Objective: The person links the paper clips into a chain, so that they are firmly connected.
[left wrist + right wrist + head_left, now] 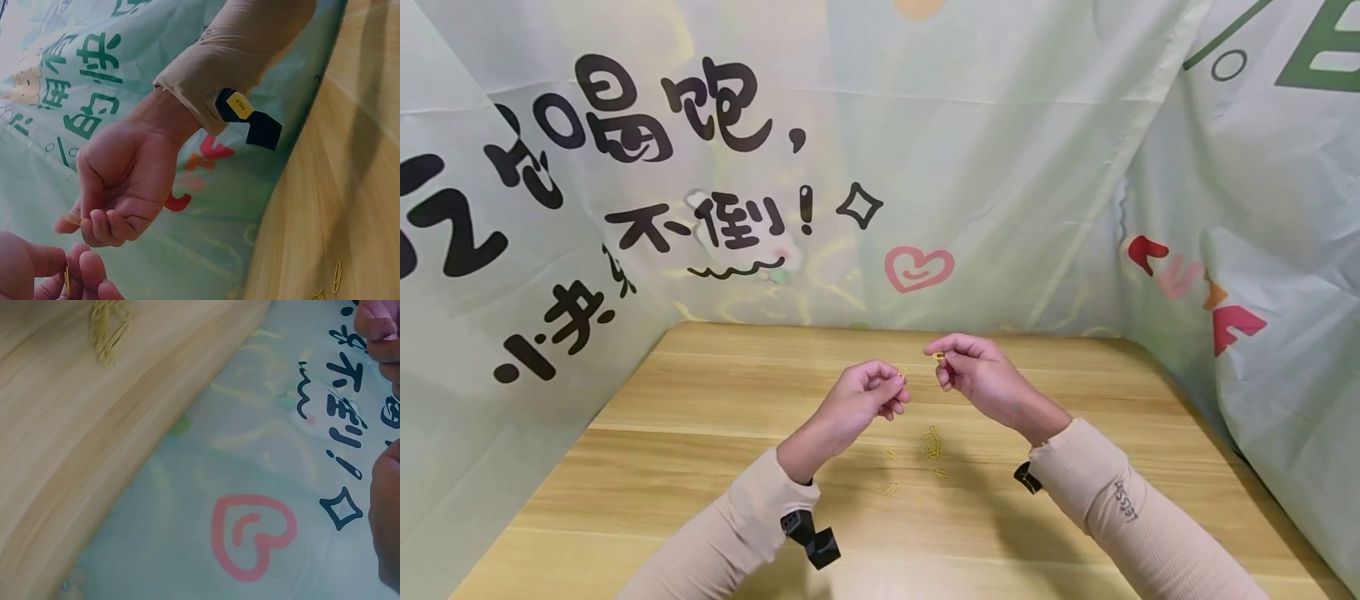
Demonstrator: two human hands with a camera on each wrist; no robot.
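Both hands are raised above the table, a short distance apart. Between thumb and fingers, my left hand (859, 403) pinches a yellow paper clip (902, 372), which stands upright in the left wrist view. Slightly higher and to the right, my right hand (981, 377) pinches another yellow paper clip (937, 356) between thumb and index finger. Much of that second clip is covered by the fingertips. Below the hands lies a small pile of yellow paper clips (932, 450). In the right wrist view only parts of the hands show at the right edge.
Loose paper clips lie around the pile: one (939, 472) in front of it and two to its left, the nearer one (891, 489) toward me. The wooden table (700, 400) is bordered by printed cloth (1000, 208) behind and at both sides.
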